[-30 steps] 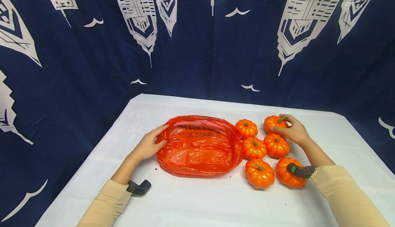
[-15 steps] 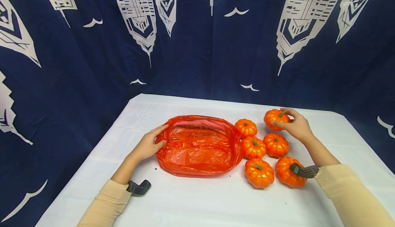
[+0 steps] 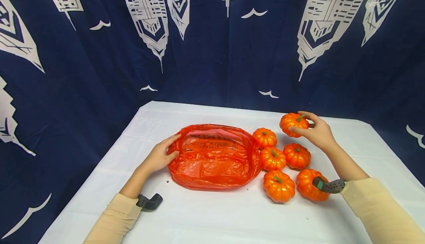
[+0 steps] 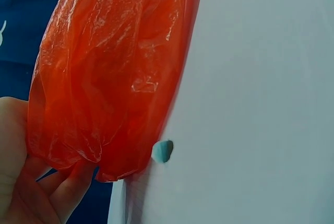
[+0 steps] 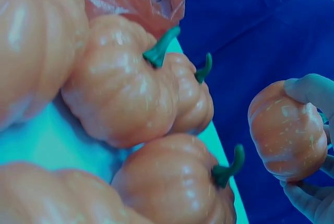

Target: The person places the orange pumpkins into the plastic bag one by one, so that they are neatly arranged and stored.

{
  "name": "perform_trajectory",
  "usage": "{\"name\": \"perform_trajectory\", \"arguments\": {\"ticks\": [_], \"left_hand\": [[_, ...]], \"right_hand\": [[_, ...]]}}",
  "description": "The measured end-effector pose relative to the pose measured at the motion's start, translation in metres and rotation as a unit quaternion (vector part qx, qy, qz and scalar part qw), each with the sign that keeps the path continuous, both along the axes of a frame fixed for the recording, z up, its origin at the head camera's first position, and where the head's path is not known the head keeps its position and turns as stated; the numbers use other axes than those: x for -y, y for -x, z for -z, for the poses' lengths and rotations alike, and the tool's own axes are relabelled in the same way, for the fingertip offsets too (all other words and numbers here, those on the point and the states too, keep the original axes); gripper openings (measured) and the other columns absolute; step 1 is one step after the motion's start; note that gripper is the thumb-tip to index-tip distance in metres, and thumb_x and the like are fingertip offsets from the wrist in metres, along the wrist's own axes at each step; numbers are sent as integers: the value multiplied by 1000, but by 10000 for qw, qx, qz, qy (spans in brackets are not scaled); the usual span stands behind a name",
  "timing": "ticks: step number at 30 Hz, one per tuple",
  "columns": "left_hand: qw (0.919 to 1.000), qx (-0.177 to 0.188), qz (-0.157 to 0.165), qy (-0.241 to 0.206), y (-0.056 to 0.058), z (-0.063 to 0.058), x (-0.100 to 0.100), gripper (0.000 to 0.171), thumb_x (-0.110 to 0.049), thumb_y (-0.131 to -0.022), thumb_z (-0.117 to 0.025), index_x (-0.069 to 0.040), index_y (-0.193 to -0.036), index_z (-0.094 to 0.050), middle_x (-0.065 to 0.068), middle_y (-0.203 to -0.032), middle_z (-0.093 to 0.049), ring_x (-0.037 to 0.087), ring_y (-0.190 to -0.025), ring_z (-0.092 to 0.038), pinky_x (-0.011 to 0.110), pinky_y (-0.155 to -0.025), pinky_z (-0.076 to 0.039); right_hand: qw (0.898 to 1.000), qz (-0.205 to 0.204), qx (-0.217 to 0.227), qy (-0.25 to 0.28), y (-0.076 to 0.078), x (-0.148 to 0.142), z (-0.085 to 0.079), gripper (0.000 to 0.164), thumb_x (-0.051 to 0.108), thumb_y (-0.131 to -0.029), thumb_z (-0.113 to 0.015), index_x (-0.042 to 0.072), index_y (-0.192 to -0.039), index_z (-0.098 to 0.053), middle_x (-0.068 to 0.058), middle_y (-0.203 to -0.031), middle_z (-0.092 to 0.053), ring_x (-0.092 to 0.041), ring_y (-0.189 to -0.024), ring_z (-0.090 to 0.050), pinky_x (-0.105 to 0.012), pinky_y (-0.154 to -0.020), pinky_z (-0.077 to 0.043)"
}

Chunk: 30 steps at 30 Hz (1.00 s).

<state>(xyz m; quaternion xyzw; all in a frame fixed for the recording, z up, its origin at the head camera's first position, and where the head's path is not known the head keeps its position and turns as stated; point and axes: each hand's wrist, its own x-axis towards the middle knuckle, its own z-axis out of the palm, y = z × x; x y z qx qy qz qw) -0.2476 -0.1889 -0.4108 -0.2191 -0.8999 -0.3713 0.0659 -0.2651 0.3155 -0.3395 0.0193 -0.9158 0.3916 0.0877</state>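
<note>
My right hand (image 3: 317, 131) grips a small orange pumpkin (image 3: 294, 125) with a green stem, thumb on the near side and fingers behind. It hangs above the table's back right; the right wrist view shows this pumpkin (image 5: 286, 132) against the blue cloth. My left hand (image 3: 161, 155) holds the left rim of a red plastic bag (image 3: 212, 183), which lies on the table with its wide mouth facing up. In the left wrist view, some fingers (image 4: 68, 195) pass behind the edge of the bag (image 4: 115, 78). No pumpkin shows inside the bag.
Several more pumpkins (image 3: 273, 159) are grouped right of the bag, the closest touching or nearly touching its side. One pumpkin (image 3: 312, 185) lies beneath my right wrist. A white cloth covers the table (image 3: 212, 218); a patterned blue curtain (image 3: 206, 70) hangs behind.
My right hand has lifted the pumpkin off the table from behind the others, raising it and shifting it slightly left. My left hand and the bag have stayed in place.
</note>
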Motion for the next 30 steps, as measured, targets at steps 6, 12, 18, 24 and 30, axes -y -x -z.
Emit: {"name": "perform_trajectory", "arguments": {"ticks": [6,12,18,24,30], "left_hand": [[10000,-49,-12,-34,-1,1,0,58,-1,-89,-63,-2,-144,-45,24,-147,-41,43,-135,-38,58,-107,-34],[10000,-95,12,-30,-1,1,0,58,-1,-89,-63,-1,-144,-45,24,-147,-42,43,-134,-38,58,-107,-34],[9999,-92,40,-49,0,1,-1,59,-1,-89,-63,-2,-145,-44,23,-147,-42,43,-134,-39,57,-106,-35],[9999,-117,16,-51,0,2,0,59,-1,-89,-64,-2,-145,-44,22,-147,-43,42,-134,-40,57,-106,-36],[9999,-99,22,-82,0,1,0,59,-1,-89,-63,-2,-145,-43,22,-147,-43,43,-133,-40,58,-106,-35]], "right_hand": [[9997,-181,-107,130,-5,13,-8,75,39,-86,-73,4,-145,-42,-27,-139,-44,-47,-115,-51,-15,-71,-45],[9991,-390,-76,139,-6,24,-11,73,39,-86,-73,6,-145,-43,-25,-138,-46,-46,-116,-51,-18,-73,-47],[9975,-678,-121,180,-6,38,-12,72,35,-87,-73,6,-145,-43,-24,-135,-48,-44,-115,-53,-33,-82,-53],[9955,-880,-12,343,-4,54,-14,73,36,-85,-75,8,-145,-44,-20,-133,-51,-41,-115,-54,-25,-78,-52],[9938,-1040,20,387,-4,70,-14,70,36,-85,-76,9,-143,-46,-19,-129,-55,-39,-114,-55,-34,-83,-55]]}}
